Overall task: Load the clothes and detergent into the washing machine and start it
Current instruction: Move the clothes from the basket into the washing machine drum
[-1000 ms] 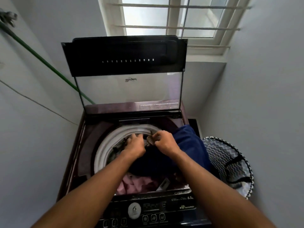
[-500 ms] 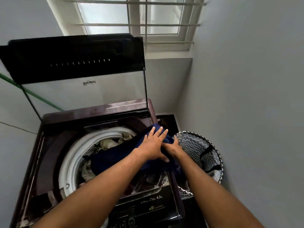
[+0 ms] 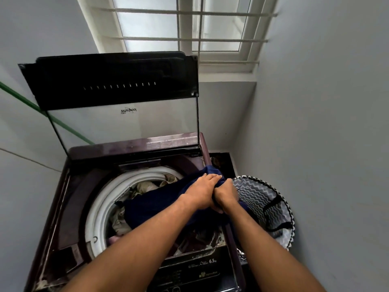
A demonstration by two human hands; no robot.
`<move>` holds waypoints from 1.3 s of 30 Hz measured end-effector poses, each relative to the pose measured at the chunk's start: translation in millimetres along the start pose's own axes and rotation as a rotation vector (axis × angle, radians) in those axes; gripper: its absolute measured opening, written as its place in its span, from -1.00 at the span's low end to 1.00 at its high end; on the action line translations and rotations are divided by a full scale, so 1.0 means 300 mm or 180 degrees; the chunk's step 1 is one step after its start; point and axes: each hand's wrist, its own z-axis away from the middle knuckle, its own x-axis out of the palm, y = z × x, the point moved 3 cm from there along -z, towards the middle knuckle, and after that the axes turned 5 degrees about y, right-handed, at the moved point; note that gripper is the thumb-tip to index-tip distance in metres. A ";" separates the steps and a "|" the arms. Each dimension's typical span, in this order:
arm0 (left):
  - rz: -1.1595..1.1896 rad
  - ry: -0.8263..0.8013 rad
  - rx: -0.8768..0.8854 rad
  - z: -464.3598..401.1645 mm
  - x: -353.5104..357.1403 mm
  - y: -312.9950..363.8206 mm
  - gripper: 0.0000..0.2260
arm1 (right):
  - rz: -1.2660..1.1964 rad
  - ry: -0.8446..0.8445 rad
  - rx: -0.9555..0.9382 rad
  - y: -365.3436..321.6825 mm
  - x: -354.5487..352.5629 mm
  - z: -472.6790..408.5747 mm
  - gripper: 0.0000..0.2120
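Both my hands, left hand (image 3: 202,191) and right hand (image 3: 226,196), grip the navy garment (image 3: 155,204) draped over the washing machine (image 3: 88,186) drum holding pale clothes (image 3: 147,186)

Left hand (image 3: 202,191) and right hand (image 3: 226,196) clenched together

Washing machine lid (image 3: 124,127), glass pane: brand mark "Whirlpool", seen reversed through the glass. Control panel (image 3: 195,270), front edge: "6.5" with a small unit after it, probably "kg". Other small print on the panel and a sticker at the lid hinge: too blurred to read.
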 end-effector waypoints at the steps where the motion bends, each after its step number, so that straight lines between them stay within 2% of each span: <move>1: 0.0079 0.0122 0.0020 0.010 -0.007 0.000 0.03 | 0.0234 0.0206 -0.0153 -0.017 -0.011 0.017 -0.58; 4: 0.0496 0.0529 0.0044 0.061 -0.039 -0.023 -0.13 | 0.0274 0.0555 -0.0542 -0.080 -0.033 0.083 -0.72; 11: 0.1152 0.1169 0.0101 0.178 -0.238 -0.137 -0.08 | -0.0176 0.0522 -0.1068 -0.320 -0.021 0.230 -0.69; 19: 0.1139 0.1402 -0.0450 0.394 -0.466 -0.381 -0.04 | -0.0562 -0.0134 -0.1571 -0.559 0.174 0.423 -0.76; 22: 0.1173 0.1492 -0.0713 0.474 -0.470 -0.461 -0.05 | -0.0538 -0.0361 -0.1736 -0.596 0.266 0.470 -0.88; 24: 0.1106 0.1418 -0.0902 0.508 -0.442 -0.504 -0.03 | -0.0489 -0.0489 -0.1768 -0.591 0.323 0.483 -0.92; 29: 0.0869 0.0989 -0.1345 0.533 -0.293 -0.591 -0.06 | -0.0137 -0.0917 -0.1534 -0.493 0.459 0.465 -0.83; 32: 0.0549 0.0389 -0.1565 0.544 -0.199 -0.628 -0.11 | 0.0258 -0.1194 -0.1506 -0.423 0.504 0.456 -0.79; 34: 0.0394 -0.0108 -0.1707 0.553 -0.146 -0.641 -0.08 | 0.0513 -0.1545 -0.1397 -0.373 0.519 0.453 -0.75; 36: 0.0343 -0.0379 -0.1756 0.550 -0.112 -0.637 -0.06 | 0.0783 -0.1845 -0.1332 -0.328 0.520 0.440 -0.75; 38: 0.0332 -0.0309 -0.1721 0.529 -0.104 -0.610 -0.06 | 0.0998 -0.1738 -0.1511 -0.307 0.498 0.412 -0.80; 39: 0.0335 -0.0171 -0.1659 0.509 -0.110 -0.590 -0.07 | 0.1033 -0.1494 -0.1645 -0.305 0.475 0.392 -0.81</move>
